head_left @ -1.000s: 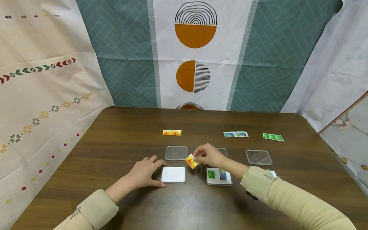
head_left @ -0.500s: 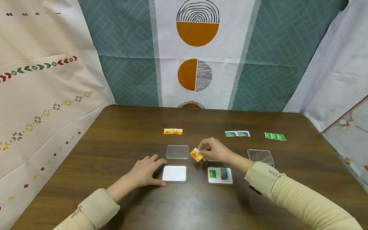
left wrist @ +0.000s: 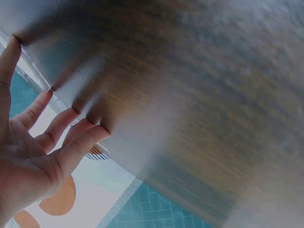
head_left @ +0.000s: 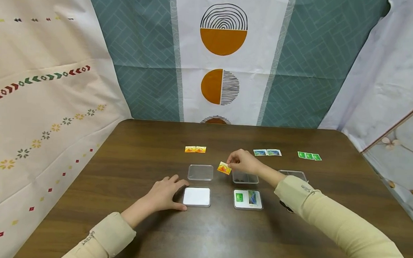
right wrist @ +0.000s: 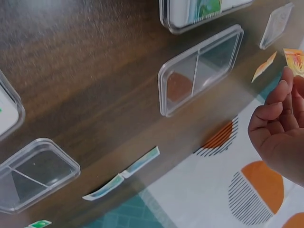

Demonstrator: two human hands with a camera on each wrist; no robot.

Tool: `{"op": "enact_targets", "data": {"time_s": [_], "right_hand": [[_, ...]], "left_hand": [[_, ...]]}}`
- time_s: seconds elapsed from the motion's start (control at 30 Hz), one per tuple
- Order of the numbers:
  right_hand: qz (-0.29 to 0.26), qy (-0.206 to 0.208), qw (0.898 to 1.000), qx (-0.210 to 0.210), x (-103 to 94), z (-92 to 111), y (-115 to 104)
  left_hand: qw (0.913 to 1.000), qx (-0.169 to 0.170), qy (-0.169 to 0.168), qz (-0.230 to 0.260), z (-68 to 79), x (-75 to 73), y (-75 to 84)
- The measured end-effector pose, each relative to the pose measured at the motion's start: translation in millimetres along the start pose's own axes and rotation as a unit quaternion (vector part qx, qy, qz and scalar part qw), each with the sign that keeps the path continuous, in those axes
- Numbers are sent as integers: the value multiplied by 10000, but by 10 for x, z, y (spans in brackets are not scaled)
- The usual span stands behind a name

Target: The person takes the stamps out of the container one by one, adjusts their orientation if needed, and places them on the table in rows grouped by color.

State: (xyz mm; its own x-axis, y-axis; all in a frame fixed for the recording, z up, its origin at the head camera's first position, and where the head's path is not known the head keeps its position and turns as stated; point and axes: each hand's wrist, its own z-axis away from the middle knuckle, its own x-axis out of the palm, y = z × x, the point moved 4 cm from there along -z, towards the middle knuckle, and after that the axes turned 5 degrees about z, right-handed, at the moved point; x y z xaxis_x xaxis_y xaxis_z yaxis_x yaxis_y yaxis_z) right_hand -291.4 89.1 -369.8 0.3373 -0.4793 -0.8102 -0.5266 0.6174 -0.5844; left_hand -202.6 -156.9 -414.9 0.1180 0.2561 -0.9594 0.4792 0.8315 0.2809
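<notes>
My right hand (head_left: 243, 160) pinches a small orange-and-yellow stamp (head_left: 224, 168) at its right edge, over the table between two clear plastic lids. In the right wrist view the stamp (right wrist: 295, 61) shows beyond the fingertips. On the table, my left hand (head_left: 164, 194) has its fingers spread, index finger and thumb at the left corners of a clear case with a white insert (head_left: 197, 196). The left wrist view shows its fingertips on the tabletop. To the right lies a similar case (head_left: 247, 200) with a green stamp and a blue one on its white insert.
Behind the cases lie clear lids (head_left: 200, 173), (right wrist: 199, 71), (right wrist: 35, 175). Farther back are two orange stamps (head_left: 195, 149), two blue stamps (head_left: 267, 152) and a row of green stamps (head_left: 309, 156). Another case (right wrist: 7, 111) is hidden by the right sleeve in the head view.
My right hand has moved away from me and slightly right with the orange stamp, which has turned in the fingers. The left hand stays beside the white-insert case.
</notes>
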Motion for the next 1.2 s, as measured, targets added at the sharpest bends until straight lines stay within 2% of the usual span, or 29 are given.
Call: {"op": "enact_targets", "data": {"time_s": [0.2, 0.37, 0.67, 0.93, 1.2], "right_hand": [[39, -38, 10000, 44, -63, -65, 21], [20, -207, 9998, 63, -73, -126, -26], [296, -556, 9979, 140, -127, -195, -69], [306, -380, 9972, 560, -186, -269, -21], [384, -408, 9958, 730, -174, -359, 66]], "left_hand": [[10000, -66, -58, -15, -17, -5, 3], [9999, -115, -82, -20, -9, -24, 1], [9995, -214, -212, 5, -32, -33, -5], [9995, -217, -242, -32, -57, -36, -2], [9994, -211, -259, -9, -43, -29, -2]]}}
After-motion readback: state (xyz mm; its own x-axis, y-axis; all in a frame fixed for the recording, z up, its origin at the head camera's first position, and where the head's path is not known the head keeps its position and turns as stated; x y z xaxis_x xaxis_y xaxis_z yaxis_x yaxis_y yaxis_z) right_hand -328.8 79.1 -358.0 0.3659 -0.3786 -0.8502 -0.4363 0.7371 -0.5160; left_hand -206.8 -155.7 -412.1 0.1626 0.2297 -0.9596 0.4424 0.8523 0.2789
